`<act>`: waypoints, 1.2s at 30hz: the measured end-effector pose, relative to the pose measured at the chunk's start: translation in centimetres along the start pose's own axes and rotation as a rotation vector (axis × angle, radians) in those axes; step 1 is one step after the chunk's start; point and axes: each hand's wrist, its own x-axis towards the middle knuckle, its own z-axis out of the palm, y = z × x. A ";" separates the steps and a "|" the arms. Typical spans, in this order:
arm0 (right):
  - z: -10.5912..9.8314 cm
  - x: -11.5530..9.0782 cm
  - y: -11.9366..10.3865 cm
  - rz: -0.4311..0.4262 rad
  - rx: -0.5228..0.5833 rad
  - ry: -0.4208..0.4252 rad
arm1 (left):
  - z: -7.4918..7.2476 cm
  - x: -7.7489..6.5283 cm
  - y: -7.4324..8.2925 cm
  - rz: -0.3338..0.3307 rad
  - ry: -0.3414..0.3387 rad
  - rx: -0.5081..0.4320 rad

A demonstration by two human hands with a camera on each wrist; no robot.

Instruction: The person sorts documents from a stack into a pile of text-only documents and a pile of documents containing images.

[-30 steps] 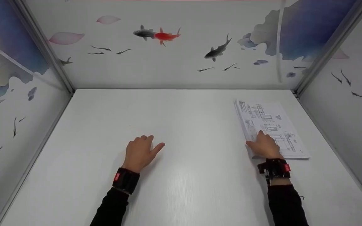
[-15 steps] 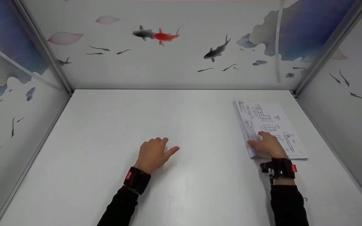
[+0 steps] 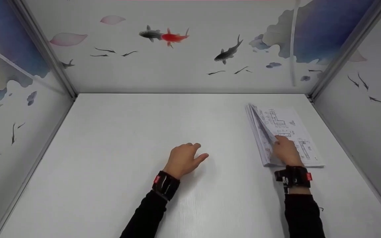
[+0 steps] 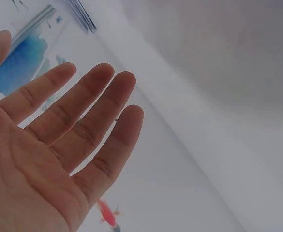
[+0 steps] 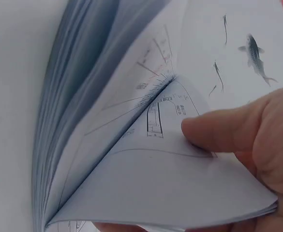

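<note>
A stack of paper sheets (image 3: 296, 127) printed with technical line drawings lies on the table's right side. My right hand (image 3: 287, 152) pinches the left edge of its top paper and folds it up to the right. In the right wrist view, the thumb (image 5: 228, 129) presses on the folded paper (image 5: 156, 188) while fingers lie beneath it, mostly hidden. Layered sheet edges (image 5: 54, 140) show left of the fold; how many sheets are lifted I cannot tell. Nearer the middle, my left hand (image 3: 183, 160) hovers over the table, holding nothing, fingers spread in its wrist view (image 4: 44, 164).
The white table (image 3: 111, 132) is enclosed by a back wall (image 3: 190, 72) and side panels painted with fish and leaves. Metal posts (image 3: 50, 49) stand at the corners. Dark bands (image 3: 165, 185) wrap both wrists below black sleeves.
My left hand has moved right, toward the stack. My right hand, which was at the stack's left edge, has taken hold of the top paper and lifted its edge over to the right.
</note>
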 end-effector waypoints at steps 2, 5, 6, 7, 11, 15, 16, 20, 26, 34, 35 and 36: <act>0.0 -0.1 0.1 -0.009 -0.012 0.032 | 0.2 0.3 0.7 0.008 -0.006 -0.012; -0.2 -0.4 0.1 -0.028 -0.019 0.100 | 0.4 0.7 1.6 0.019 -0.016 -0.027; -0.2 -0.5 0.1 -0.040 -0.021 0.124 | 0.5 0.7 1.9 0.023 -0.019 -0.030; -0.3 -0.5 0.1 -0.056 -0.018 0.147 | 0.5 0.8 2.0 0.025 -0.021 -0.032; -0.1 -0.5 0.0 -0.135 -0.009 0.190 | 0.9 0.6 2.3 0.040 -0.037 -0.039; 0.3 -0.3 -0.2 -0.129 -0.013 0.114 | 1.1 0.3 2.2 0.064 -0.041 -0.044; 0.4 -0.2 -0.3 -0.110 -0.009 0.089 | 1.1 0.3 2.2 0.066 -0.038 -0.046; 1.0 0.0 -0.6 -0.002 0.035 0.056 | 1.1 0.3 2.3 0.067 -0.025 -0.030; 1.7 0.1 -1.0 0.046 -0.009 0.065 | 1.4 0.4 2.8 0.075 -0.050 -0.043; 1.8 0.4 -1.2 -0.048 -0.034 0.105 | 1.7 1.0 3.9 0.026 -0.141 -0.265; 1.9 0.3 -1.4 -0.070 -0.045 0.114 | 1.7 1.0 4.0 0.023 -0.155 -0.318; 1.9 0.1 -1.7 -0.096 -0.056 0.128 | 1.8 1.1 4.1 0.020 -0.167 -0.371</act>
